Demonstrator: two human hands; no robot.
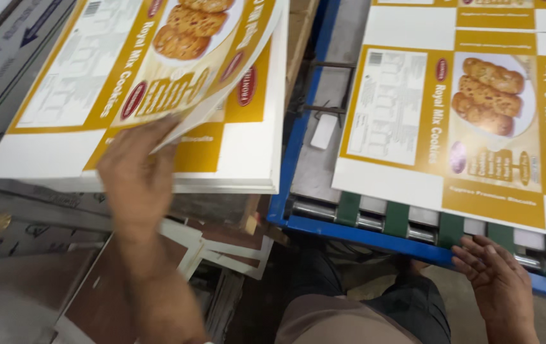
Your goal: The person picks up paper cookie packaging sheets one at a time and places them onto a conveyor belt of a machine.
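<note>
Risk: lifted carton sheet (187, 70) may bend or slide off the stack (247, 159), held only at 1 edge | left hand (136, 172): fingers curled, pinching that sheet's lower edge | right hand (492, 277): fingers spread flat on blue conveyor frame (375, 237), holding nothing, near printed sheet (457, 121) on rollers

The printed sheet (190, 76) lifted by the left hand (136, 175) is thin card with a glossy yellow and white face. The stack of sheets (158, 153) under it shows matt white cardboard edges. The sheet on the feeder (464, 121) has the same glossy coated print. The right hand (496, 274) rests on a blue painted metal frame (375, 239), smooth and slightly scuffed. Steel rollers (314, 209) look bright and polished; the green belts (397, 220) look matt, like rubber or fabric. Scrap boards (228, 245) below look dull brown-backed card.
</note>
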